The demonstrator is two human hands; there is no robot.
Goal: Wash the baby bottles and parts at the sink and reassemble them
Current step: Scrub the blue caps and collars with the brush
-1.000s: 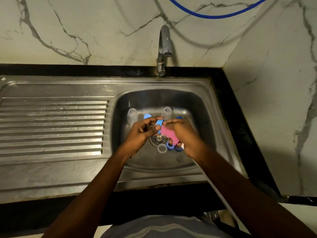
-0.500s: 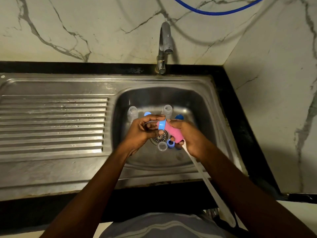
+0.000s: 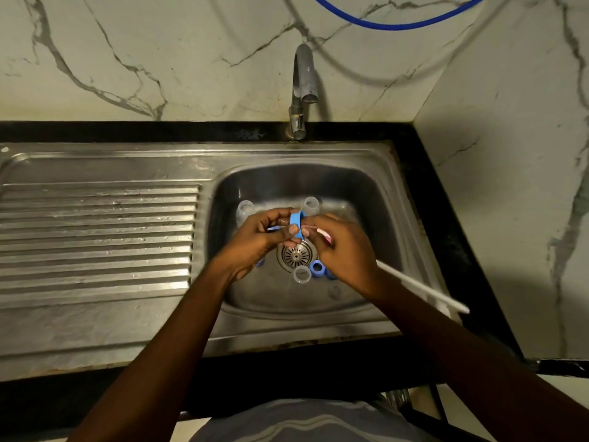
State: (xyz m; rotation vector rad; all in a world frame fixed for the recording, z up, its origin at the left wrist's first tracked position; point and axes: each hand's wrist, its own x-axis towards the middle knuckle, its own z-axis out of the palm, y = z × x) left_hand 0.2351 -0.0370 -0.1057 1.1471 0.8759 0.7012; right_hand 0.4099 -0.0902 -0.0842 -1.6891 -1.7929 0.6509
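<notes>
A black worktop [image 3: 446, 218] runs along a marble wall [image 3: 159, 59] and carries a steel sink [image 3: 95, 314], with a ribbed drainboard [image 3: 95, 234] toward the left edge and the basin toward the right. A tap [image 3: 302, 87] stands at the worktop's far edge above the basin, and a blue hose [image 3: 392, 26] loops across the wall over it. Both forearms reach in from the near edge, and the hands meet over the middle of the basin. The left grip [image 3: 258, 240] is clamped on a blue ring [image 3: 296, 225], thumb and fingers pinching it upright above the drain strainer [image 3: 296, 255]. The right grip [image 3: 344, 250] is closed round a bottle brush [image 3: 420, 287]. The brush's pink head shows between the fingers just beside the ring, and its white handle slants out past the wrist toward the basin's right rim. Two clear bottles [image 3: 244, 212] stand against the basin's far wall, one behind each hand. On the basin floor near the strainer, toward the near edge, a clear cap [image 3: 302, 274] touches a second blue ring [image 3: 317, 268], and another blue part [image 3: 260, 262] peeks out under the left wrist.
</notes>
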